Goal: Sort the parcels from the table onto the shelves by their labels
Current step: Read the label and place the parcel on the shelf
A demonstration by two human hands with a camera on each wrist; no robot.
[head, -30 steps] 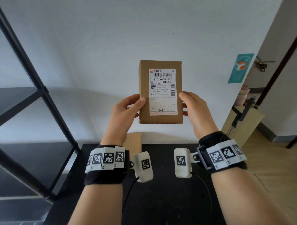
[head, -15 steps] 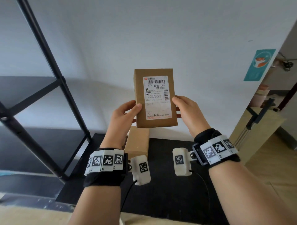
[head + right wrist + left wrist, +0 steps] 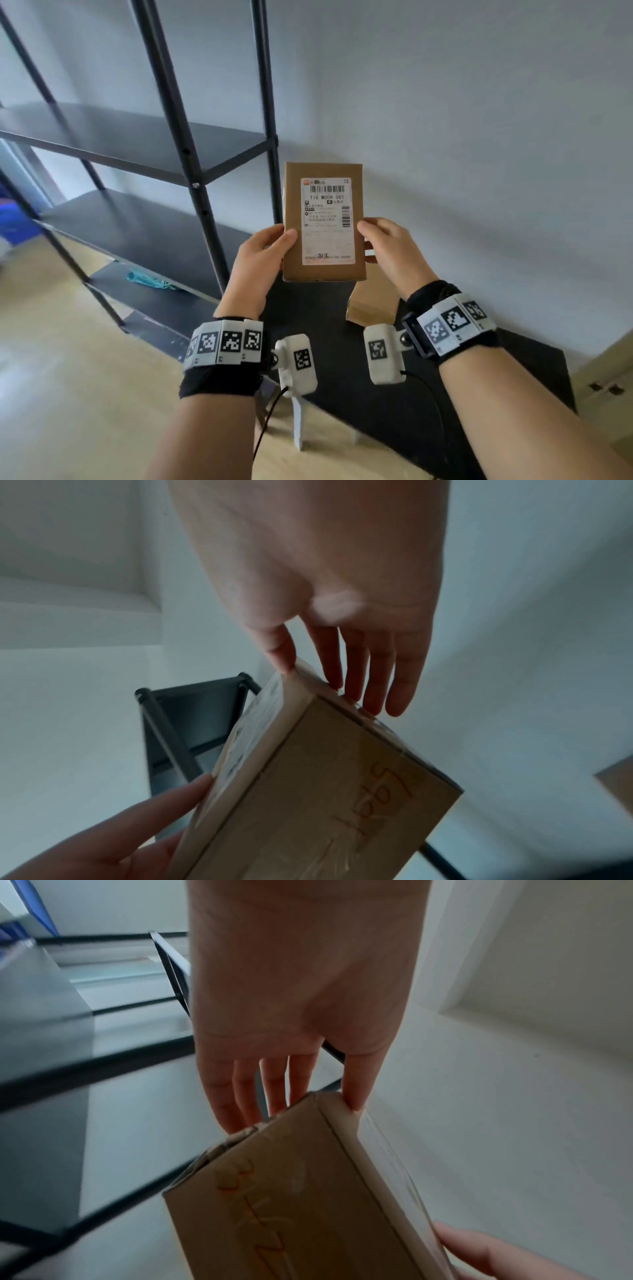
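A brown cardboard parcel (image 3: 323,222) with a white shipping label reading "110 M008 001" is held upright in the air between both hands. My left hand (image 3: 263,255) pinches its left edge, thumb on the front and fingers behind. My right hand (image 3: 387,246) pinches the right edge the same way. The left wrist view shows the parcel (image 3: 291,1199) with my left hand's thumb on its front edge and fingers behind. Handwritten marks show on the parcel's end (image 3: 325,791) in the right wrist view. A second brown parcel (image 3: 371,303) lies on the black table (image 3: 376,411) under my hands.
A black metal shelf unit (image 3: 191,161) with several flat shelves stands at the left, close to the held parcel. A teal object (image 3: 147,279) lies on its lowest shelf. A white wall is behind. Wooden floor spreads at the lower left.
The view has swung left toward the shelf unit, which now fills the left side. Both hands keep the same hold on the parcel.
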